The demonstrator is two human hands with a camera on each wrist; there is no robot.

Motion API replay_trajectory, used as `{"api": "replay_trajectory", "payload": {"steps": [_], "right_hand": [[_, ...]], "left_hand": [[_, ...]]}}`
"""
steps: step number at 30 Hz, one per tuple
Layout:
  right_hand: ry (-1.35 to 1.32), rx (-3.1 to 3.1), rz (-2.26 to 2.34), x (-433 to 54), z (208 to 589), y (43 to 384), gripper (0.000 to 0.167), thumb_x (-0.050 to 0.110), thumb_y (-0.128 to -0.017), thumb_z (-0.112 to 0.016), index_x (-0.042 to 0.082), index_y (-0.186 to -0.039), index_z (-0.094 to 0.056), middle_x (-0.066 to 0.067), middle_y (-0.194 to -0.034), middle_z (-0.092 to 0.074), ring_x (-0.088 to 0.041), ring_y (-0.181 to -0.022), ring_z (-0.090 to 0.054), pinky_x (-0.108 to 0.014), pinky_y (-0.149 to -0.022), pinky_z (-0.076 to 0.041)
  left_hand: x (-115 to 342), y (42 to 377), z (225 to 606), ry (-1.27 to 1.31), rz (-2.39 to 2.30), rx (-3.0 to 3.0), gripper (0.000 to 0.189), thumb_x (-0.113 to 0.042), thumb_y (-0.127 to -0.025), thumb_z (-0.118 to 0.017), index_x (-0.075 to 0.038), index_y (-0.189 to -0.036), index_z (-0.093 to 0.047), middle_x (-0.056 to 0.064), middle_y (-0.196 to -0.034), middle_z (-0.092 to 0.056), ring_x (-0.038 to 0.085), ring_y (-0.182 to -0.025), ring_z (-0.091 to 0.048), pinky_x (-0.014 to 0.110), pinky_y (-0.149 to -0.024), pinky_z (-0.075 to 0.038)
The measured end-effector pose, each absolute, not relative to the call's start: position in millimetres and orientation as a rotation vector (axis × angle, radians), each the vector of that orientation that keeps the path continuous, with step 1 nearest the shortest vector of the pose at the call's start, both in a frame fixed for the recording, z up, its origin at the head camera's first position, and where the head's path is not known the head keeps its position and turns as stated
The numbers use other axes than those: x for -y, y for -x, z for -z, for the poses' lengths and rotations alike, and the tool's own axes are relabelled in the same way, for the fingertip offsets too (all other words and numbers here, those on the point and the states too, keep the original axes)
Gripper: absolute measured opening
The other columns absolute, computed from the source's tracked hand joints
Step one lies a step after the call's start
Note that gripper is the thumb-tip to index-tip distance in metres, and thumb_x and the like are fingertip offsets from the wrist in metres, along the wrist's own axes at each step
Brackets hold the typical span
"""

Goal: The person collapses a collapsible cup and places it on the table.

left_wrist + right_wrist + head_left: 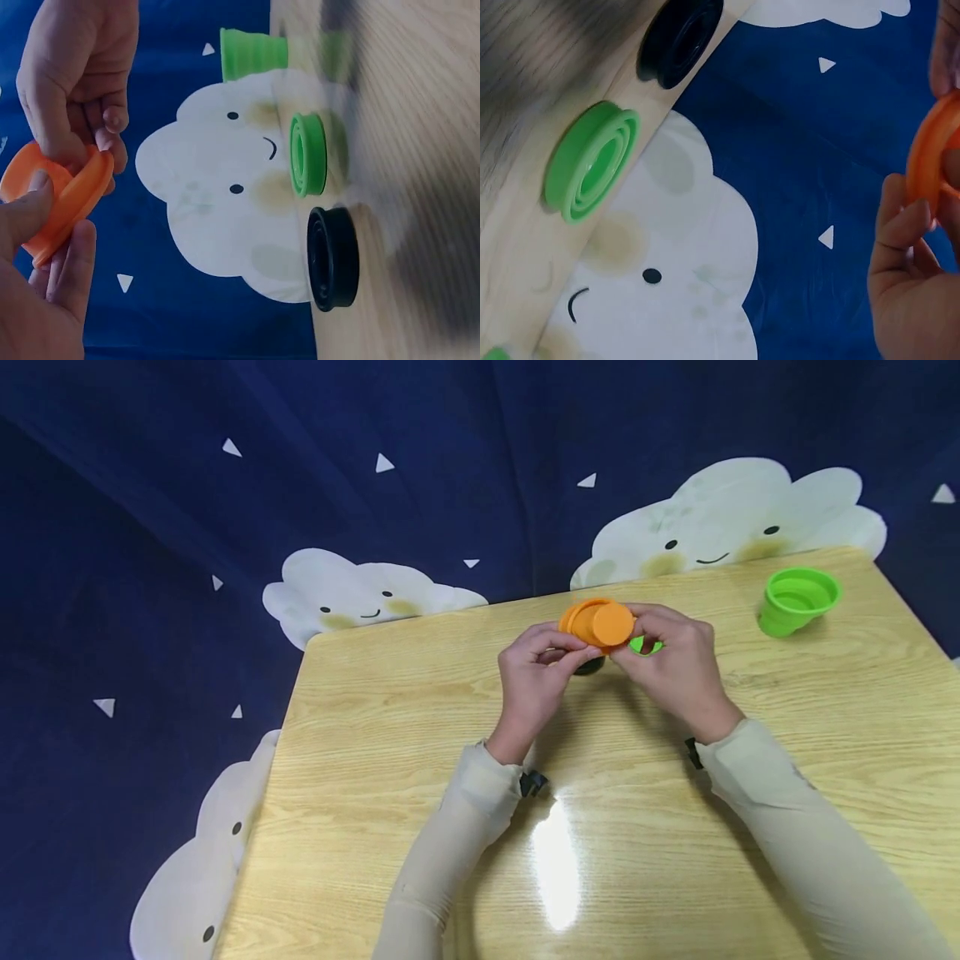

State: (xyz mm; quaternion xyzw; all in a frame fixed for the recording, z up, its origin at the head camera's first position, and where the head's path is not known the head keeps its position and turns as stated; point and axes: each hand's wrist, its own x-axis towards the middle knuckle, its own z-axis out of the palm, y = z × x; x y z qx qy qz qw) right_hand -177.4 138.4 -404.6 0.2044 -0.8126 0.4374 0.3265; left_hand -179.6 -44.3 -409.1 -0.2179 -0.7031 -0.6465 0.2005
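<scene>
Above the far part of the table, both hands hold an orange collapsible cup [613, 625], its round base partly pushed out from the wider rim. My left hand [534, 670] pinches the rim from the left, thumb on the near side. On the other side, my right hand [678, 662] grips the cup with fingers and thumb. Below the hands, a flattened black collapsible cup [334, 259] and a flattened green collapsible cup [309, 154] lie side by side on the table. In the head view the hands and orange cup hide most of these two.
An expanded green cup [798, 597] stands upright at the table's far right. The light wooden table [360, 793] meets a dark blue curtain [420, 410] with white clouds along its back and left edges.
</scene>
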Motion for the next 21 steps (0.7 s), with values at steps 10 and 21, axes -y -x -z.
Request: {"api": "replay_trajectory", "payload": {"steps": [10,21], "right_hand": [[-0.493,2.171,-1.272,-141,398,173,0.005,0.000,-0.078,-0.078,-0.003,-0.079,-0.074,-0.012,-0.112,-0.073,-0.017,-0.073,-0.068,-0.016,-0.062,-0.050],[-0.346,1.662,-2.630,-152,389,173,0.026,-0.013,-0.092,-0.062,-0.005,-0.116,-0.054,-0.012,-0.096,-0.072,-0.017,-0.080,-0.070,-0.026,-0.065,-0.060]], "left_hand": [[45,183,409,0.471,1.981,1.996,0.014,0.004,-0.075,-0.086,0.004,-0.084,-0.076,0.013,-0.084,-0.073,0.013,-0.080,-0.068,0.035,-0.072,-0.062],[52,190,410,0.420,2.518,1.856,0.018,0.022,-0.077,-0.075,0.011,-0.089,-0.065,0.007,-0.085,-0.074,0.017,-0.080,-0.071,0.029,-0.069,-0.061]]}}
